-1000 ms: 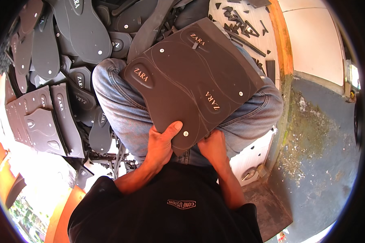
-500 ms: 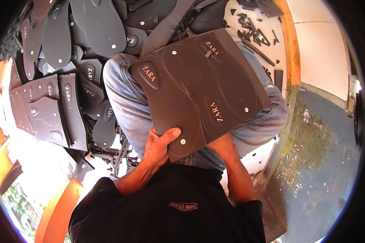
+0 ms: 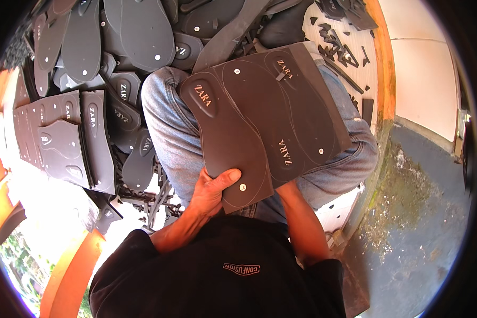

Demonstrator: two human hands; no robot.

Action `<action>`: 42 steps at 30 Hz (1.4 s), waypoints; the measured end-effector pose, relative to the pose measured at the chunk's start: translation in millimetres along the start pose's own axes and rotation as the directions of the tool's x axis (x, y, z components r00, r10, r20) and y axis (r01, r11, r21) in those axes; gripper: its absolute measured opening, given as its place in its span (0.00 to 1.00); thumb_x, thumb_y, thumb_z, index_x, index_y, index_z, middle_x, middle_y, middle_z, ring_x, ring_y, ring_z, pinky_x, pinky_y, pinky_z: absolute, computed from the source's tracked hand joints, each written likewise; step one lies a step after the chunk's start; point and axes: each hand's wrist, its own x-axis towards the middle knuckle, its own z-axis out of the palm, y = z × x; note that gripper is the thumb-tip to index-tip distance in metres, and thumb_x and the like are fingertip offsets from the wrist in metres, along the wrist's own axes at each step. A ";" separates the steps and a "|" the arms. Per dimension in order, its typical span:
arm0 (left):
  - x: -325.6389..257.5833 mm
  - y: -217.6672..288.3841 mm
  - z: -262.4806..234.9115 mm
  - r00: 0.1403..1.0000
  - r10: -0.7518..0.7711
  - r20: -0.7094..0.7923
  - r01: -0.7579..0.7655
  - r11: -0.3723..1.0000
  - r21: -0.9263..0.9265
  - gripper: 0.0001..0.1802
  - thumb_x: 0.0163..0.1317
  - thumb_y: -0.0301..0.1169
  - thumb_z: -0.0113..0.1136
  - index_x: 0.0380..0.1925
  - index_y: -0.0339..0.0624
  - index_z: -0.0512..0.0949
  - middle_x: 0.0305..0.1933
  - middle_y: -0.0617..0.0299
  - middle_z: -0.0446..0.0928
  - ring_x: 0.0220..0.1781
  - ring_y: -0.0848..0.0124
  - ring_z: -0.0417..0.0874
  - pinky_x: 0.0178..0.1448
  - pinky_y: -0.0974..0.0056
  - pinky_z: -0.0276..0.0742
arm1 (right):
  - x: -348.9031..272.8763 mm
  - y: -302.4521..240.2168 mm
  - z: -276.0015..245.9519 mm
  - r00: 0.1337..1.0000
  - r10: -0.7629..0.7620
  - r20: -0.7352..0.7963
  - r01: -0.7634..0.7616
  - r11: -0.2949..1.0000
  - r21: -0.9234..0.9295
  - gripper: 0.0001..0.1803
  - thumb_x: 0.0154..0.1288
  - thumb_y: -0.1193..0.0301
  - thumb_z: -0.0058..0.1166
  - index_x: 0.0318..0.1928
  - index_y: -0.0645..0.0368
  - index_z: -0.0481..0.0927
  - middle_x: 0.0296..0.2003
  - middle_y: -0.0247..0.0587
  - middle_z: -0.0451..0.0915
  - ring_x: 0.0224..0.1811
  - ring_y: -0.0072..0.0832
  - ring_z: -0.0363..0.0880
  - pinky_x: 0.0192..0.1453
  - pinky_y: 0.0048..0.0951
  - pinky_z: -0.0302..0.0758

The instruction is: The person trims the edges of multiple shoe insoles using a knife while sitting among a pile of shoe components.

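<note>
Across my lap lies a dark grey foam sheet (image 3: 297,116) with insole outlines, raised pads and small white dots. A cut runs between its left-hand strip (image 3: 230,143), which bears one insole outline, and the rest of the sheet. My left hand (image 3: 212,188) grips the near end of that strip, thumb on top and fingers underneath. Beneath the near edge, beside the cut, my right hand (image 3: 287,191) reaches under the sheet. Its fingers are hidden, and so is anything they might hold. A small dark scrap (image 3: 281,76) rests on the sheet's far pad.
Loose dark insoles (image 3: 146,34) are heaped at the far left. More printed foam sheets (image 3: 63,138) lean beside my left knee. Black offcuts (image 3: 336,45) litter the pale surface at the far right, bounded by an orange edge (image 3: 388,79). A blue-grey floor (image 3: 434,212) lies beyond it.
The scene has shifted slightly in view. My right hand has slid a little further left under the sheet near the cut. My left hand keeps its grip on the strip.
</note>
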 end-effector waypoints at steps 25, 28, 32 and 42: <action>-41.9 36.3 -35.5 0.993 -0.118 0.025 0.114 0.986 0.118 0.22 0.50 0.26 0.66 0.47 0.31 0.76 0.41 0.54 0.81 0.41 0.67 0.83 0.46 0.65 0.78 | 96.0 -18.8 27.3 0.944 0.301 0.132 -0.329 0.859 0.392 0.13 0.66 0.64 0.51 0.41 0.62 0.79 0.31 0.33 0.79 0.33 0.23 0.78 0.39 0.22 0.75; -65.6 65.3 -76.1 0.989 -0.097 0.114 0.064 0.963 0.262 0.24 0.45 0.25 0.67 0.46 0.28 0.76 0.41 0.52 0.81 0.41 0.64 0.82 0.48 0.64 0.77 | 102.5 -42.9 61.2 0.770 0.479 0.422 -0.513 0.072 0.855 0.16 0.68 0.60 0.48 0.37 0.61 0.79 0.26 0.30 0.77 0.26 0.20 0.75 0.31 0.24 0.75; -67.8 113.6 -95.5 0.928 -0.287 0.238 0.131 0.849 0.512 0.27 0.43 0.26 0.68 0.45 0.25 0.76 0.43 0.52 0.80 0.43 0.63 0.81 0.50 0.65 0.74 | 64.6 -68.0 16.8 0.863 0.290 0.414 -0.297 -0.373 0.879 0.27 0.67 0.48 0.44 0.38 0.62 0.79 0.25 0.37 0.79 0.13 0.19 0.68 0.15 0.21 0.63; 22.4 102.2 -17.4 0.912 0.411 0.013 -0.406 0.905 -0.126 0.36 0.65 0.56 0.46 0.53 0.30 0.71 0.47 0.49 0.77 0.49 0.59 0.79 0.57 0.58 0.73 | -65.5 -8.8 -66.0 0.731 0.680 0.055 -0.458 0.430 0.778 0.07 0.62 0.72 0.55 0.31 0.64 0.75 0.18 0.30 0.69 0.13 0.14 0.61 0.16 0.19 0.58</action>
